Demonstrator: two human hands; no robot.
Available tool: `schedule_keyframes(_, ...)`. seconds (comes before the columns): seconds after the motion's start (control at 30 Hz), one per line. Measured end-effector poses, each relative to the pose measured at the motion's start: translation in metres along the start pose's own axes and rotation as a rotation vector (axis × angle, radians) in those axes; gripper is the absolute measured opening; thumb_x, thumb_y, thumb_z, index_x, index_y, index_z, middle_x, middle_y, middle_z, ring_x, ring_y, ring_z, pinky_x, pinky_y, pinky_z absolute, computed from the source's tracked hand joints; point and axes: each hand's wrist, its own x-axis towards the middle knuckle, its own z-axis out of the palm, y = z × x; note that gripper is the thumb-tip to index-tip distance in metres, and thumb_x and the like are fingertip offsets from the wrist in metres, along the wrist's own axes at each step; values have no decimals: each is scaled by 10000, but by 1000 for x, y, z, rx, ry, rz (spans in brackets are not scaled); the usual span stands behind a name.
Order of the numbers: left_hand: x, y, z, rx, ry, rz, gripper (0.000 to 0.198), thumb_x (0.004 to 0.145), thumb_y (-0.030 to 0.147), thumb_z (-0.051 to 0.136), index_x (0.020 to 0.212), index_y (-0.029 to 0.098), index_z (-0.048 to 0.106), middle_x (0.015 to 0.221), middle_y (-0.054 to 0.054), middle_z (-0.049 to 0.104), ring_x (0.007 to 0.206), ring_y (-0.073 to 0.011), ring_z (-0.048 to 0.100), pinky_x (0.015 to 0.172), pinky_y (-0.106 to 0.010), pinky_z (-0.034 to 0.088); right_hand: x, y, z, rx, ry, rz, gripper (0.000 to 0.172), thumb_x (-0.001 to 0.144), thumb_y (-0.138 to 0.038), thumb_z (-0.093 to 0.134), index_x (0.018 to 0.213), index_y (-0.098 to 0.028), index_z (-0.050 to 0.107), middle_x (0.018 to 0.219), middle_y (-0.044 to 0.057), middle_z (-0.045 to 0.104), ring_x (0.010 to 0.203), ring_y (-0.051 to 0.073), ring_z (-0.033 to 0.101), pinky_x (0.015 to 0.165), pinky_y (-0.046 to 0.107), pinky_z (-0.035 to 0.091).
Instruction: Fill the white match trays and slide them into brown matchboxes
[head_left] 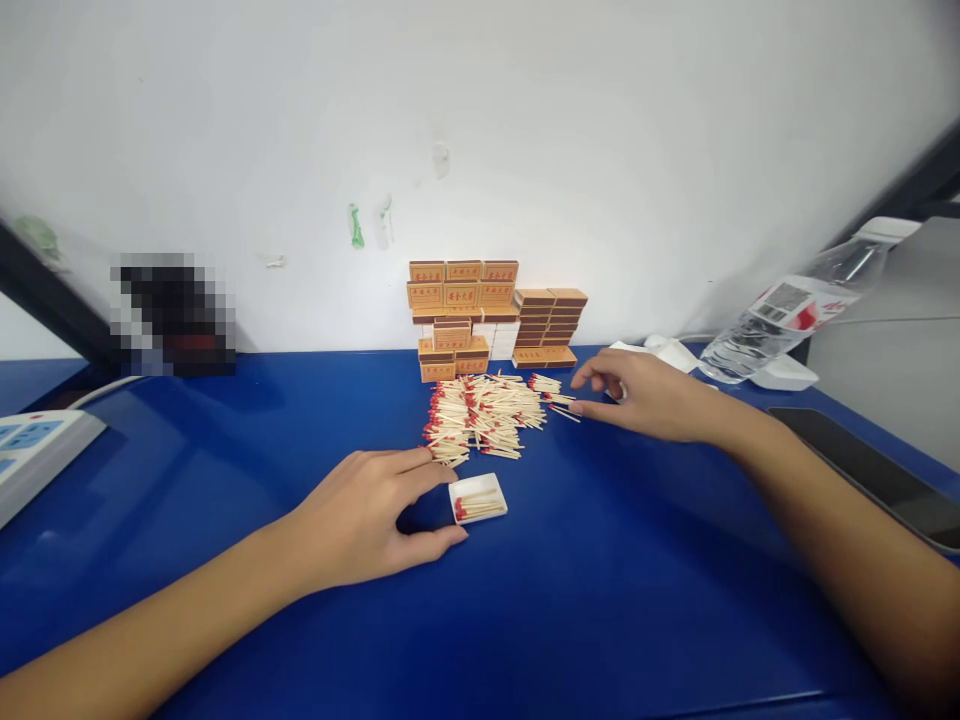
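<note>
My left hand [375,515] rests on the blue table, thumb and forefinger at the two left corners of a small white matchbox tray [501,495]. Inside that tray lie several red-tipped matches [480,505]. Behind it spreads a big heap of loose matches [487,415], heads mostly to the left. At the heap's right side is my right hand [637,395], its thumb and forefinger apart. A few stray matches [562,411] lie by the thumb tip, and nothing shows held in the fingers.
Stacked orange matchboxes [461,295] and brown-sided ones [551,325] stand against the wall. On the right are a tilted plastic bottle [806,305] and a dark phone [870,475]. A white power strip [45,455] sits at left, near a blurred dark object [176,315].
</note>
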Motion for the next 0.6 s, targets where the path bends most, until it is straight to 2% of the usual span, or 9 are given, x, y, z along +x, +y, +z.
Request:
schedule_keyframes(0.1,0,0,0,6,2,-1,343,934,414,727,1186,181,716,886,-2,709,669,-146,651,594,-296,502,2,-1,7,10,-43,-8,457,889,-600,629,1085,-195,707,978,107,692,865,253,630,749,378,482)
schedule_keyframes(0.3,2,-1,0,7,-2,14,327,955,424,696,1179,187,715,856,1,693,655,-137,638,580,-285,491,4,-17,9,25,-84,-44,343,956,-496,527,922,-195,686,895,104,689,781,226,599,702,361,452)
schedule_keyframes(0.5,1,-1,-1,8,-2,15,335,962,437,687,1189,192,708,863,-1,693,664,-137,641,584,-280,483,5,-14,13,-5,-98,-51,258,970,-407,506,890,-198,634,850,86,674,737,213,586,680,358,447)
schedule_keyframes(0.6,0,-1,-1,8,-3,14,334,959,429,693,1193,191,706,869,-1,694,667,-137,640,581,-277,475,3,-12,15,5,-110,-57,286,997,-421,477,890,-199,624,878,94,671,752,218,594,701,366,454)
